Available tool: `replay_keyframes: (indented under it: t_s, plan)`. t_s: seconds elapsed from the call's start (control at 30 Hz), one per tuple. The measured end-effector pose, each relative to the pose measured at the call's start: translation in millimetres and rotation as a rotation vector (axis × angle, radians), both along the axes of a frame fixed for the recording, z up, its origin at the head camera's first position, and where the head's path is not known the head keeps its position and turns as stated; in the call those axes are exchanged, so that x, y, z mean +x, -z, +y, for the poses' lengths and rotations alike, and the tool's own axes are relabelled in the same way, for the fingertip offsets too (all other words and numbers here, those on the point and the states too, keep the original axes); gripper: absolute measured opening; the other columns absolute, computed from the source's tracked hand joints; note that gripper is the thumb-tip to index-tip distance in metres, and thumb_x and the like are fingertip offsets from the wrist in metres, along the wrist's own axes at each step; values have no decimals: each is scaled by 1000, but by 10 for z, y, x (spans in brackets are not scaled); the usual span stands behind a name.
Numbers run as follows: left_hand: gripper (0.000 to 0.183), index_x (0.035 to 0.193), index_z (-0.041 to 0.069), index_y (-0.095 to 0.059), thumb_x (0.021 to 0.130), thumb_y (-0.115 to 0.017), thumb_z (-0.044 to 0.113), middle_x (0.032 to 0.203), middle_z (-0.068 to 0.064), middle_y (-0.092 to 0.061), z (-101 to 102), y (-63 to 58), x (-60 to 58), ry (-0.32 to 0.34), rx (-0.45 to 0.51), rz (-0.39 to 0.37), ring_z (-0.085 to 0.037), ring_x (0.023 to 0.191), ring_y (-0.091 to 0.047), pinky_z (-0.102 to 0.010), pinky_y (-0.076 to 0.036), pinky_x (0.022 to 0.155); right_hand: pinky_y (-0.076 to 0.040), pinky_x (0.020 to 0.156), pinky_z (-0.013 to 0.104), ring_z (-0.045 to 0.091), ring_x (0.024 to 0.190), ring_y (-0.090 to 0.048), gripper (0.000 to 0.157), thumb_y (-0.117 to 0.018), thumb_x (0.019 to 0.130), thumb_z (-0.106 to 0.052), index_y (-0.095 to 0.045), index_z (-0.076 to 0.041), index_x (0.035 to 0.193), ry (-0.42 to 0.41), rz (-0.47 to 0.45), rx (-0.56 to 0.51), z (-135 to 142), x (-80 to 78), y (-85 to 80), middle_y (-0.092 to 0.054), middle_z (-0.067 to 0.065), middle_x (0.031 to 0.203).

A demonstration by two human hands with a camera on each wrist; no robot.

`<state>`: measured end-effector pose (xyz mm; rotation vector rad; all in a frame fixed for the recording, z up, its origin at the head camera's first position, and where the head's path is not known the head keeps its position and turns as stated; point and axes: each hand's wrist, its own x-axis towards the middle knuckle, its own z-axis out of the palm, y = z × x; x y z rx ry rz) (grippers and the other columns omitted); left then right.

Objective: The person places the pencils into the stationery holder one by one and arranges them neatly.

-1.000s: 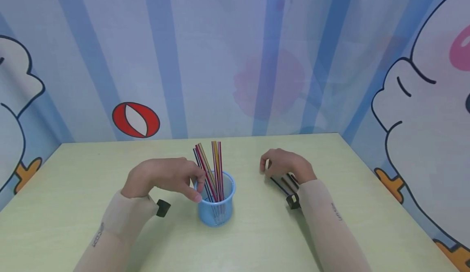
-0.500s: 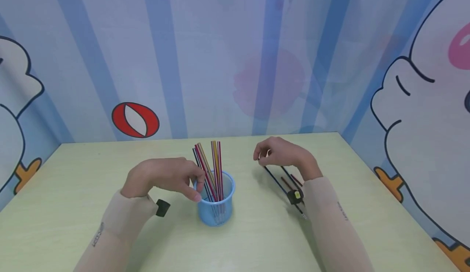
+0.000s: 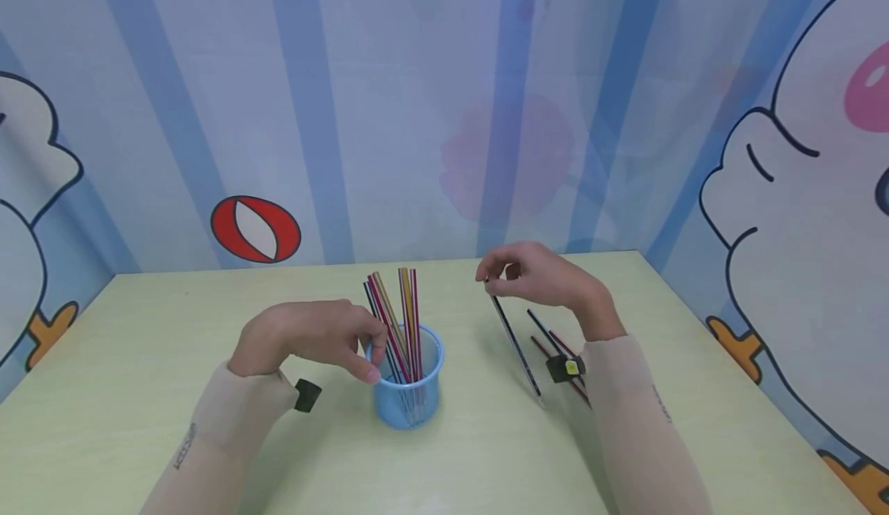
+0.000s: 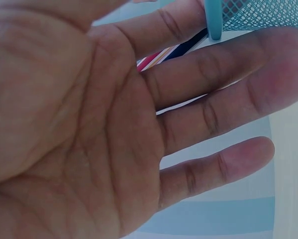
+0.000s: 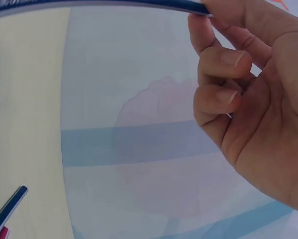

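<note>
A blue mesh pencil cup (image 3: 407, 407) stands on the table, with several red, yellow and dark pencils (image 3: 413, 322) leaning in it. At its left rim is my left hand (image 3: 322, 337), thumb and index finger at the rim, the other fingers extended in the left wrist view. Up on the right, my right hand (image 3: 535, 274) pinches the top end of a dark blue pencil (image 3: 515, 345) between thumb and fingertips. That pencil slants down toward the tabletop; whether its lower end touches is unclear. Pale lettering on it shows in the right wrist view.
Several loose pencils (image 3: 543, 330), dark and red, lie on the pale table (image 3: 174, 322) under my right forearm, partly hidden by the black wrist camera (image 3: 566, 368). A blue striped backdrop (image 3: 389, 113) rises behind the table's far edge.
My right hand has risen and shifted slightly left, lifting one end of the dark blue pencil away from the loose ones. The left hand and cup have stayed put.
</note>
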<state>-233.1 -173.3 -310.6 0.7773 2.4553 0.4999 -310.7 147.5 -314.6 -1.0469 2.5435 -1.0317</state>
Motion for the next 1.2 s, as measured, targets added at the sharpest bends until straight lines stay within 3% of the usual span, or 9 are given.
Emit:
replay_keyframes:
  t_s: [0.2,0.4,0.6,0.77,0.87,1.0,1.2]
  plan:
    - [18,90,18,-63,88,-79,28,89,6,-63,8,-1,2,0,-2,-5,-13,84,-57,-30,-48,70,-52,80,40,27,87,-62,14,-67,97,-18,-69,-13,110,-33,-33,-142,31,29,-34,-66,8,105]
    - [17,90,19,-64,88,-78,28,88,7,-63,2,-8,7,19,2,2,-12,83,-57,-30,-48,69,-53,85,38,30,94,-63,12,-65,98,-13,-67,-9,109,-59,-30,-352,60,35,-62,-62,13,112]
    - [16,89,20,-65,88,-78,29,89,8,-63,-12,-9,1,41,-9,21,-12,85,-58,-29,-48,70,-48,70,30,21,81,-61,11,-63,98,-9,-66,-11,108,-52,-2,-527,86,70,-120,-59,12,109]
    - [16,90,20,-66,88,-78,30,91,9,-64,-13,-10,-4,34,-19,18,-11,87,-59,-29,-49,72,-35,54,29,17,57,-39,11,-64,98,-9,-66,-9,108,-30,5,-632,91,112,-162,-55,6,90]
    - [15,90,20,-66,88,-78,29,89,8,-65,-5,-13,-2,15,-24,6,-12,83,-58,-30,-48,70,-34,53,27,19,54,-32,11,-64,98,-9,-67,-9,108,-15,14,-679,87,124,-172,-52,5,86]
    - [12,91,22,-68,89,-78,28,85,8,-65,1,-6,-5,8,-36,9,-12,78,-57,-31,-46,68,-35,54,25,18,54,-34,12,-63,98,-8,-68,-12,109,-6,27,-731,81,132,-180,-55,5,92]
    - [12,95,20,-71,89,-77,29,83,7,-65,11,-11,3,19,-44,26,-11,76,-57,-30,-48,70,-34,52,25,18,52,-32,12,-63,98,-7,-66,-7,110,15,37,-802,66,140,-179,-56,6,93]
